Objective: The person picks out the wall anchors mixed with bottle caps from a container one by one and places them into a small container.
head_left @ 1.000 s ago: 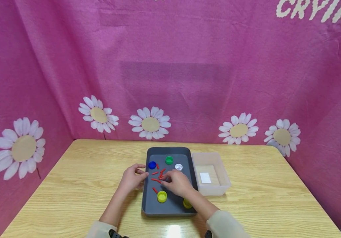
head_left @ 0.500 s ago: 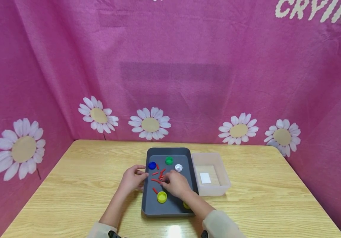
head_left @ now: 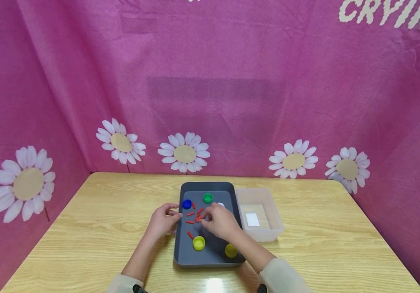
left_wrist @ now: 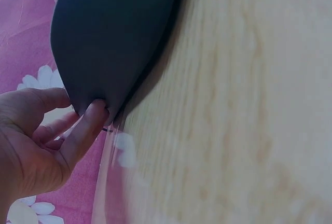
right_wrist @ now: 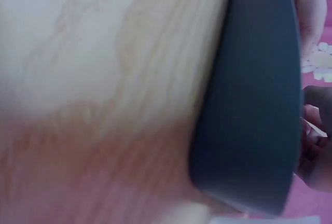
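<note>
A dark grey tray (head_left: 210, 260) lies on the wooden table, holding several short red sticks (head_left: 190, 214) in its left half. My left hand (head_left: 163, 220) grips the tray's left edge; in the left wrist view its thumb is at the rim and a finger (left_wrist: 85, 133) lies against the outer wall. Over the middle of the tray, my right hand (head_left: 220, 221) has thumb and forefinger pinched together on a small red stick, mostly covered by the fingertips, beside the cluster of sticks. The right wrist view shows mainly the tray's outer wall, with the right hand (right_wrist: 316, 151) partly behind it.
Bottle caps sit in the tray: blue (head_left: 187, 204), green (head_left: 208, 198), white (head_left: 221, 204) partly behind the right hand, and two yellow, one left (head_left: 199, 243) and one right (head_left: 231, 250). A translucent box (head_left: 274, 215) with a white label (head_left: 252, 219) stands against the tray's right side.
My right hand has lifted slightly up and to the right; a red stick that lay by its fingertips no longer shows there. The right yellow cap is uncovered, the white one partly covered. Left hand unmoved.
</note>
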Motion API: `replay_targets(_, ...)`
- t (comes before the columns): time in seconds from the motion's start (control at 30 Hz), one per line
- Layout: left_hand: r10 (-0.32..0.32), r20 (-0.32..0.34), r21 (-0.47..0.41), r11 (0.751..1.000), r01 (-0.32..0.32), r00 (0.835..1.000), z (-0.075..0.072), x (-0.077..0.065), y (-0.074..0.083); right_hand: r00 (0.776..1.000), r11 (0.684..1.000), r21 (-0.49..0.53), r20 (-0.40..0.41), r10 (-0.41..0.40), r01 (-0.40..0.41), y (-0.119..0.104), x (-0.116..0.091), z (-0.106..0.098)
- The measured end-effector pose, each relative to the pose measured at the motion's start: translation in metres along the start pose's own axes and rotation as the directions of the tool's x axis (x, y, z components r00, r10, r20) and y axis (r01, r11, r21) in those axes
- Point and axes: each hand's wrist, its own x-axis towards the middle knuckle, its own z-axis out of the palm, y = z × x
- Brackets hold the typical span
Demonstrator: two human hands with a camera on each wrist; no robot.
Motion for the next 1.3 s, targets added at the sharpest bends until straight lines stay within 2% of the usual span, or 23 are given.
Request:
replay_targets(0.13, -0.003, 0.001, -0.004, 1.000, 0.003, 1.000, 0.000, 0.001, 0.000, 0.999, 0.999, -0.043, -0.033, -0.016, 0.015, 0.002, -0.001, -0.010)
replay_targets(0.4, -0.016, 0.008, -0.009, 1.000, 0.016, 1.000, 0.001, 0.002, 0.000, 0.997, 0.999, -0.042, -0.077, -0.016, 0.013, 0.014, -0.004, -0.035)
replay_targets(0.67, -0.041, 0.012, 0.004, 0.999, 0.041, 0.999, 0.000, 0.002, 0.001, 0.990, 0.998, -0.028, -0.129, 0.059, -0.064, 0.042, -0.004, -0.059)
replay_targets(0.83, -0.046, 0.018, -0.017, 0.999, 0.046, 0.999, 0.000, 0.001, 0.000, 0.984, 0.994, -0.034, -0.150, 0.099, -0.106, 0.063, -0.007, -0.069)
replay_targets(1.03, -0.037, 0.016, -0.025, 0.999, 0.037, 0.999, 0.000, 0.001, -0.002, 0.972, 0.986, -0.008, -0.168, 0.162, -0.166, 0.082, -0.008, -0.074)
replay_targets(1.3, -0.023, 0.010, -0.024, 0.999, 0.023, 1.000, 0.000, 0.001, -0.002, 0.969, 0.983, 0.020, -0.161, 0.185, -0.184, 0.097, -0.007, -0.064)
